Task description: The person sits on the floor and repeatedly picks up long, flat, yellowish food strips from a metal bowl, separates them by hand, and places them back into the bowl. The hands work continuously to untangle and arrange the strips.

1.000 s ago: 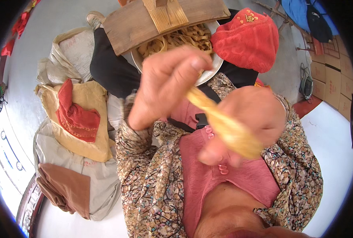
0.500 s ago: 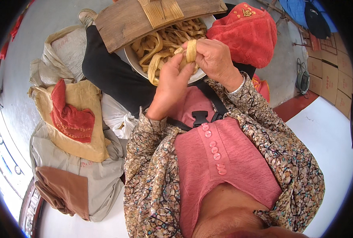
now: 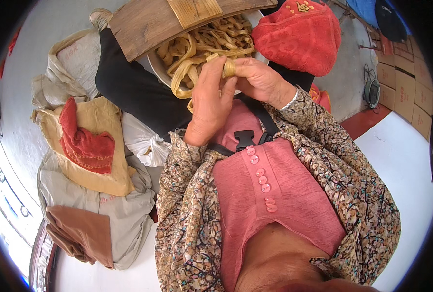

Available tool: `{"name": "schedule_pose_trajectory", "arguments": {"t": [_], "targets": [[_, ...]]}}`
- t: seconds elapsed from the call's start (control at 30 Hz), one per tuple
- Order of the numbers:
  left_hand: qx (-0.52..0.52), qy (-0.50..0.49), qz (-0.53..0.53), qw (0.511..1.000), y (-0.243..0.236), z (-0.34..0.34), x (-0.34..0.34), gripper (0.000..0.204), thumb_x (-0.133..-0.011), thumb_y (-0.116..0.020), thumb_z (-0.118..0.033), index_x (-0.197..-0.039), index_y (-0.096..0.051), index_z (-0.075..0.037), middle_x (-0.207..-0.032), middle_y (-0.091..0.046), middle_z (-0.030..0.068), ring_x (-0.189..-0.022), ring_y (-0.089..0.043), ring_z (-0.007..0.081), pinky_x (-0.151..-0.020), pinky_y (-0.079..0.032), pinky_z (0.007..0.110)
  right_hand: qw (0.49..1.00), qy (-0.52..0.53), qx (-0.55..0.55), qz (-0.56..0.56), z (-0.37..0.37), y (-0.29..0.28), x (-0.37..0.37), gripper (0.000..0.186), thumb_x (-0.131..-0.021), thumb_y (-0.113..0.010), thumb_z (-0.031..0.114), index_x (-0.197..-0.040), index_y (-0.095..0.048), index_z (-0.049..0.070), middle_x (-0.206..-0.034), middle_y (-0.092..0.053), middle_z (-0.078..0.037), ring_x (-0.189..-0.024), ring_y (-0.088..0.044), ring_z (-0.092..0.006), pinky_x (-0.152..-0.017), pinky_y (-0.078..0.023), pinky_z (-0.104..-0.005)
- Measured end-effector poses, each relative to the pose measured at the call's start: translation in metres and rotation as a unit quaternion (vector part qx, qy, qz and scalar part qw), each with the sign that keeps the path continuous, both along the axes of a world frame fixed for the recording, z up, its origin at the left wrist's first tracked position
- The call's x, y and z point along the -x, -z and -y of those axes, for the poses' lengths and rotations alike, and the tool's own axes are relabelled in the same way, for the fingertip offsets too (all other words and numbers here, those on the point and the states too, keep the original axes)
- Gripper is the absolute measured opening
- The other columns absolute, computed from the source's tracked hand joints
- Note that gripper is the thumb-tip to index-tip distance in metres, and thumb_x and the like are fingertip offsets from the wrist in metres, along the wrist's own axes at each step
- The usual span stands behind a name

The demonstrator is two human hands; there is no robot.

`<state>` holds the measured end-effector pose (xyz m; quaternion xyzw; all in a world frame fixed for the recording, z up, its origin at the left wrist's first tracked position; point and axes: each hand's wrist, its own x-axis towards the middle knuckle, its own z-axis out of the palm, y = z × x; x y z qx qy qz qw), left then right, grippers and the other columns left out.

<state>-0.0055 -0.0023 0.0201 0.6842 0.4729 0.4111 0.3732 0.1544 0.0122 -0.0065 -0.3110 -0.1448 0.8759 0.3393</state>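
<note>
A long, flat, yellow-brown fibrous strip (image 3: 229, 69) runs between my two hands, above the near edge of a white basin (image 3: 157, 68). My left hand (image 3: 210, 100) pinches it from the left, thumb and fingers close together. With fingertips closed on the same strip, my right hand (image 3: 265, 81) works from the right; the strip is looped or folded there. A heap of similar tangled strips (image 3: 221, 36) fills the basin, and some loops hang over its near-left edge. Exactly how the strip is folded is partly hidden by my fingers.
A wooden board (image 3: 143, 29) lies across the basin's far side. Right of it sits a bundled red towel (image 3: 299, 39). On the left are stuffed sacks (image 3: 80, 151) with a red cloth (image 3: 87, 143) and a brown cloth (image 3: 82, 233). Cardboard boxes (image 3: 404, 92) are stacked far right.
My hands have drawn closer together and the strip's upright loop is now folded down between my fingers. My left hand has turned more upright. The view has shifted slightly.
</note>
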Motion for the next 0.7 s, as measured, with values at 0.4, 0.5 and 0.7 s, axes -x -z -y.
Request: {"name": "schedule_pose_trajectory", "arguments": {"t": [0.4,0.5,0.7], "targets": [[0.180,-0.047,0.042,0.982,-0.012,-0.035,-0.001,0.018,-0.091,-0.052,-0.014,-0.096,-0.059,0.002,-0.070,-0.059,0.0115,-0.061,-0.057,0.0246,-0.055,-0.043,0.035,0.593,0.092,-0.640,0.481,-0.030,-0.029,0.009,0.013,-0.078,-0.064,0.001,-0.090,-0.065,-0.002,-0.111,-0.059,-0.012,-0.100,-0.056,-0.0297,-0.088,-0.045,-0.0366],[0.362,-0.065,0.286,0.885,-0.003,-0.035,-0.002,0.018,-0.094,-0.046,-0.014,-0.096,-0.059,-0.002,-0.063,-0.052,0.0017,-0.045,-0.042,0.0096,-0.042,-0.031,0.024,0.627,0.134,-0.609,0.467,-0.026,-0.031,0.014,0.011,-0.080,-0.064,0.001,-0.090,-0.066,-0.002,-0.110,-0.059,-0.013,-0.099,-0.057,-0.0273,-0.086,-0.047,-0.0344],[0.462,-0.069,0.423,0.777,-0.018,-0.022,-0.006,0.024,-0.099,-0.043,-0.024,-0.096,-0.057,-0.004,-0.061,-0.046,-0.0023,-0.043,-0.033,0.0048,-0.039,-0.023,0.022,0.822,0.207,-0.409,0.338,-0.041,-0.033,0.021,0.009,-0.085,-0.061,0.000,-0.087,-0.069,-0.003,-0.116,-0.057,-0.010,-0.096,-0.058,-0.0166,-0.083,-0.048,-0.0280]]}}
